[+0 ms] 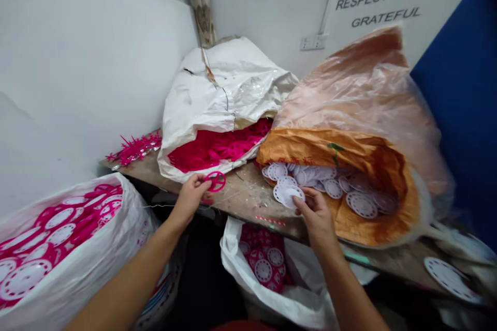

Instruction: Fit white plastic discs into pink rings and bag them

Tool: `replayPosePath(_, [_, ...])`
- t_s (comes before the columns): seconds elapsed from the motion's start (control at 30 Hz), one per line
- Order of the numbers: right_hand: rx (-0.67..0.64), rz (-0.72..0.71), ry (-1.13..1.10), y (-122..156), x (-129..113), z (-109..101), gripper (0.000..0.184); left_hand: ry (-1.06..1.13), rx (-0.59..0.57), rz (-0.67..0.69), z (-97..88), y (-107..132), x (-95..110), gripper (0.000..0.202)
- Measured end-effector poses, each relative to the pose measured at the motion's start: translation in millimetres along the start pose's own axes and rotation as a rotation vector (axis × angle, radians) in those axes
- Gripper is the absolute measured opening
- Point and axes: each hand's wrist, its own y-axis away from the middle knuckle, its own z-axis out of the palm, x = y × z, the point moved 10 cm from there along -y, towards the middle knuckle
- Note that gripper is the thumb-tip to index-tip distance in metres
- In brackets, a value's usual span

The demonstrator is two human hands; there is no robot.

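My left hand (pixel 188 199) pinches a small magenta plastic spoked ring (pixel 216 181) between its fingertips, just above the scarred wooden bench (pixel 244 191). My right hand (pixel 316 215) grips the edge of a white perforated plastic disc (pixel 290 195). That disc lies at the front of a pile of similar white discs (pixel 361 205) spilling from an orange woven sack (pixel 341 145). Behind my left hand, a white woven sack (pixel 229 88) holds a mass of magenta plastic pieces (pixel 217 147).
A white sack (pixel 66 238) of magenta-and-white discs stands at lower left, and another (pixel 248 284) stands below the bench. Magenta sprues (pixel 135 147) lie on the bench by the wall. A loose white disc (pixel 450 279) rests at right, beside a blue panel (pixel 462 88).
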Motion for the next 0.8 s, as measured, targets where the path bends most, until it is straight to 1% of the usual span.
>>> replayPosePath(0.07, [-0.076, 0.017, -0.043, 20, -13, 16, 0.035, 0.334, -0.185, -0.172, 58.8, 34, -10, 0.024])
replayPosePath(0.1, [-0.109, 0.022, -0.051, 28, -18, 21, 0.033, 0.494, -0.264, -0.257, 86.1, 51, -11, 0.028])
replayPosePath(0.13, [-0.131, 0.022, -0.046, 34, -22, 25, 0.031, 0.611, -0.326, -0.325, 109.4, 67, -10, 0.033])
replayPosePath(0.17, [-0.140, 0.014, -0.024, 39, -25, 25, 0.029, 0.670, -0.373, -0.363, 127.8, 80, -6, 0.037])
replayPosePath(0.2, [-0.139, -0.004, 0.025, 43, -27, 23, 0.027, 0.699, -0.408, -0.382, 142.1, 91, -2, 0.040])
replayPosePath(0.27, [-0.122, -0.076, 0.186, 49, -29, 16, 0.025, 0.713, -0.453, -0.376, 161.4, 104, 6, 0.043])
replayPosePath(0.3, [-0.115, -0.127, 0.280, 52, -30, 13, 0.026, 0.705, -0.468, -0.354, 167.4, 108, 9, 0.042])
replayPosePath(0.37, [-0.123, -0.239, 0.429, 61, -32, 12, 0.029, 0.665, -0.478, -0.283, 173.7, 112, 13, 0.042])
replayPosePath(0.43, [-0.157, -0.308, 0.472, 67, -32, 15, 0.031, 0.607, -0.470, -0.196, 174.3, 114, 14, 0.042])
replayPosePath(0.47, [-0.184, -0.311, 0.465, 69, -30, 17, 0.030, 0.572, -0.461, -0.150, 173.0, 114, 14, 0.042])
replayPosePath(0.53, [-0.244, -0.258, 0.424, 68, -22, 21, 0.027, 0.475, -0.432, -0.056, 167.9, 114, 15, 0.040])
replayPosePath(0.67, [-0.332, -0.068, 0.286, 64, -6, 25, 0.020, 0.250, -0.355, 0.125, 155.1, 112, 25, 0.032])
replayPosePath(0.73, [-0.337, 0.027, 0.196, 63, 0, 25, 0.021, 0.244, -0.356, 0.145, 153.0, 113, 29, 0.032])
replayPosePath(0.8, [-0.311, 0.117, 0.101, 63, 6, 22, 0.022, 0.324, -0.417, 0.069, 157.2, 116, 26, 0.038])
